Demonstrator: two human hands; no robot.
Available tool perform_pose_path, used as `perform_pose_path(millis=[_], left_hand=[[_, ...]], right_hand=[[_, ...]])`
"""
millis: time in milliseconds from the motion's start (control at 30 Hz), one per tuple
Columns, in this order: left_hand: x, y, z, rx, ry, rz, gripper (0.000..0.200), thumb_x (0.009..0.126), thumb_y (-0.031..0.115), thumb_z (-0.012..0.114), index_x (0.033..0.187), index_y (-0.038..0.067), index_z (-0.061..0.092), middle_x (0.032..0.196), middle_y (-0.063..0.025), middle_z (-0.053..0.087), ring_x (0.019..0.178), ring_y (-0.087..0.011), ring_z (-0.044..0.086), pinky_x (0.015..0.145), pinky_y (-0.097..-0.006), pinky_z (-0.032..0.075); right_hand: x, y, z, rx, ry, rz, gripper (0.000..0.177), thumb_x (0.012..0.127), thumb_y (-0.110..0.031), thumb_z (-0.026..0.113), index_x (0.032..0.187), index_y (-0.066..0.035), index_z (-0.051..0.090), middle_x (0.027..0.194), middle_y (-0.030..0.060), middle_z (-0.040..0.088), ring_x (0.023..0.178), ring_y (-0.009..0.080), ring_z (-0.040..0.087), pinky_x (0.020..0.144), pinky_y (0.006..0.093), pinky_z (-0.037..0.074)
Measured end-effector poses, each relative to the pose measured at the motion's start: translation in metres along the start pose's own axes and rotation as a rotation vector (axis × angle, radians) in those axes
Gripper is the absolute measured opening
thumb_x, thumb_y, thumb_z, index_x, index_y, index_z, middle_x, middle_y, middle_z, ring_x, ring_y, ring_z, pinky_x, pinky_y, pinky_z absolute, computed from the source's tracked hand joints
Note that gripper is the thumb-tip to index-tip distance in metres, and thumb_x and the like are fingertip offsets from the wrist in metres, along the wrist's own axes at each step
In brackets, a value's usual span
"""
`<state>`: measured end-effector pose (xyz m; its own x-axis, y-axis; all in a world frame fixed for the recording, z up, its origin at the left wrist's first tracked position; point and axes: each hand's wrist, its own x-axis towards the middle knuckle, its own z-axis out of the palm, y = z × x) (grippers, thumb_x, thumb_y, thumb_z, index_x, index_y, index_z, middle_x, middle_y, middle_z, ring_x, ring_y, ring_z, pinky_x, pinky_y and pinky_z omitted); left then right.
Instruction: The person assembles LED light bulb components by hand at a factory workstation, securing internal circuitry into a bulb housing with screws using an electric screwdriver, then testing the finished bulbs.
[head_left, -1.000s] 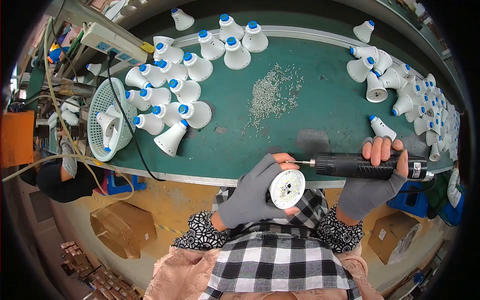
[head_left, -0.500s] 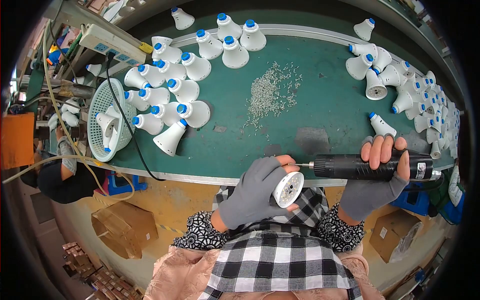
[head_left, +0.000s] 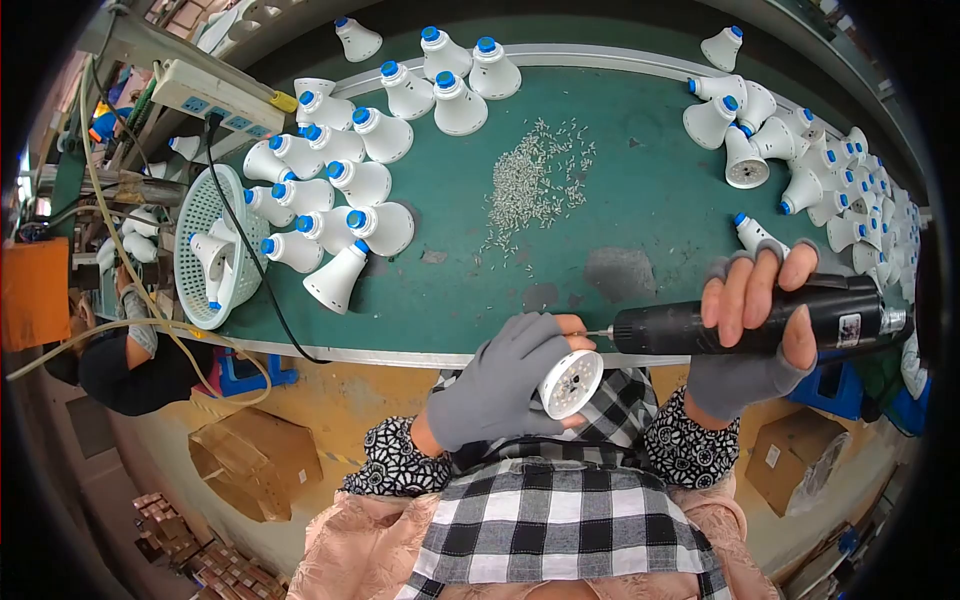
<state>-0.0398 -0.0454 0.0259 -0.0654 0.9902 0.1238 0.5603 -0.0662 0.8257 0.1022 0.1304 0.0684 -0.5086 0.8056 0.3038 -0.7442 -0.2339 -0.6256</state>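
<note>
In a grey fingerless glove, my left hand (head_left: 500,380) is closed round a white lamp housing (head_left: 572,384), its round face with small dots turned to the right. My right hand (head_left: 755,320), gloved the same way, wraps round a black electric screwdriver (head_left: 660,328). The tool lies nearly level, its thin bit pointing left at my left thumb and fingers just above the lamp's rim. Whether the bit touches a screw is hidden by my fingers. Beyond my hands, a pile of small screws (head_left: 530,185) lies on the green table (head_left: 450,300).
White lamp housings with blue caps (head_left: 382,228) stand at the left, and many more (head_left: 710,122) at the right. A pale green basket (head_left: 190,290) holds a few. A power strip (head_left: 215,98), hanging cables, cardboard boxes (head_left: 250,460) and another person's arm (head_left: 138,325) are around.
The screwdriver's rear end has swung slightly upward and its body has moved a little left and down at the tip. My left hand and the lamp have shifted slightly left. The view has shifted a little.
</note>
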Motion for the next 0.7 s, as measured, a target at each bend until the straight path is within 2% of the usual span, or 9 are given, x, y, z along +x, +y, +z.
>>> perform_pose_path(millis=[133, 233, 267, 367, 400, 500, 533, 633, 700], left_hand=[[-0.002, 0.004, -0.009, -0.220, 0.033, -0.143, 0.079, 0.059, 0.033, 0.091, 0.125, 0.005, 0.056, 0.123, -0.0097, 0.056, 0.116, -0.0235, 0.055, 0.100, -0.0340, 0.043], [-0.010, -0.005, -0.005, -0.826, 0.032, -0.400, 0.091, 0.061, 0.043, 0.088, 0.133, 0.002, 0.050, 0.127, -0.0097, 0.055, 0.119, -0.0201, 0.054, 0.102, -0.0333, 0.042], [-0.010, -0.002, -0.002, -1.007, 0.102, -0.467, 0.099, 0.066, 0.055, 0.082, 0.139, -0.001, 0.044, 0.127, -0.0095, 0.055, 0.119, -0.0181, 0.054, 0.102, -0.0321, 0.043], [-0.010, -0.008, 0.020, -1.299, 0.256, -0.562, 0.100, 0.070, 0.062, 0.075, 0.140, -0.001, 0.042, 0.123, -0.0083, 0.057, 0.115, -0.0157, 0.056, 0.099, -0.0296, 0.044], [-0.010, -0.011, 0.023, -1.394, 0.205, -0.538, 0.093, 0.070, 0.053, 0.079, 0.137, 0.000, 0.045, 0.121, -0.0061, 0.058, 0.111, -0.0122, 0.056, 0.096, -0.0275, 0.045], [-0.008, -0.008, 0.027, -0.988, 0.190, -0.499, 0.084, 0.069, 0.043, 0.082, 0.134, 0.002, 0.048, 0.119, -0.0055, 0.059, 0.108, -0.0117, 0.056, 0.094, -0.0273, 0.045], [-0.007, -0.005, 0.025, -0.990, 0.173, -0.512, 0.077, 0.066, 0.029, 0.086, 0.129, 0.003, 0.051, 0.118, -0.0059, 0.059, 0.108, -0.0119, 0.056, 0.094, -0.0271, 0.045], [-0.004, -0.002, 0.023, -0.687, 0.129, -0.408, 0.066, 0.067, 0.025, 0.085, 0.122, 0.007, 0.054, 0.112, -0.0049, 0.063, 0.103, -0.0142, 0.060, 0.089, -0.0288, 0.047], [-0.004, -0.002, 0.022, -0.609, 0.109, -0.387, 0.066, 0.066, 0.027, 0.086, 0.121, 0.007, 0.055, 0.111, -0.0058, 0.064, 0.101, -0.0153, 0.062, 0.088, -0.0298, 0.049]], right_hand=[[-0.001, -0.008, 0.001, -0.013, 0.178, -0.122, 0.026, 0.091, -0.026, 0.055, 0.105, -0.008, 0.043, 0.073, 0.0021, 0.043, 0.058, 0.0113, 0.044, 0.060, 0.0289, 0.041], [-0.004, -0.019, -0.007, 0.015, 0.214, -0.166, 0.022, 0.094, -0.024, 0.053, 0.106, -0.007, 0.045, 0.075, 0.0007, 0.039, 0.061, 0.0107, 0.043, 0.064, 0.0282, 0.039], [-0.005, -0.021, -0.008, 0.019, 0.240, -0.181, 0.022, 0.094, -0.023, 0.052, 0.106, -0.007, 0.045, 0.075, 0.0007, 0.039, 0.061, 0.0107, 0.043, 0.064, 0.0285, 0.039], [-0.011, -0.025, -0.011, 0.056, 0.242, -0.191, 0.021, 0.096, -0.023, 0.051, 0.106, -0.006, 0.045, 0.076, 0.0012, 0.040, 0.062, 0.0112, 0.044, 0.064, 0.0287, 0.040], [-0.013, -0.025, -0.009, 0.056, 0.247, -0.192, 0.021, 0.096, -0.023, 0.051, 0.106, -0.005, 0.045, 0.076, 0.0013, 0.040, 0.062, 0.0113, 0.045, 0.065, 0.0287, 0.040], [-0.019, -0.023, 0.003, 0.004, 0.288, -0.207, 0.024, 0.094, -0.024, 0.053, 0.106, -0.005, 0.044, 0.076, 0.0017, 0.041, 0.061, 0.0116, 0.045, 0.062, 0.0287, 0.042], [-0.021, -0.022, 0.008, -0.023, 0.297, -0.214, 0.024, 0.094, -0.025, 0.053, 0.105, -0.006, 0.044, 0.075, 0.0018, 0.042, 0.060, 0.0117, 0.046, 0.061, 0.0288, 0.042], [-0.025, -0.018, 0.014, -0.043, 0.292, -0.240, 0.026, 0.091, -0.025, 0.055, 0.104, -0.007, 0.042, 0.074, 0.0033, 0.046, 0.058, 0.0131, 0.048, 0.057, 0.0304, 0.044], [-0.028, -0.014, 0.018, -0.047, 0.245, -0.271, 0.025, 0.091, -0.022, 0.056, 0.104, -0.007, 0.042, 0.075, 0.0044, 0.048, 0.057, 0.0140, 0.050, 0.057, 0.0315, 0.045]])
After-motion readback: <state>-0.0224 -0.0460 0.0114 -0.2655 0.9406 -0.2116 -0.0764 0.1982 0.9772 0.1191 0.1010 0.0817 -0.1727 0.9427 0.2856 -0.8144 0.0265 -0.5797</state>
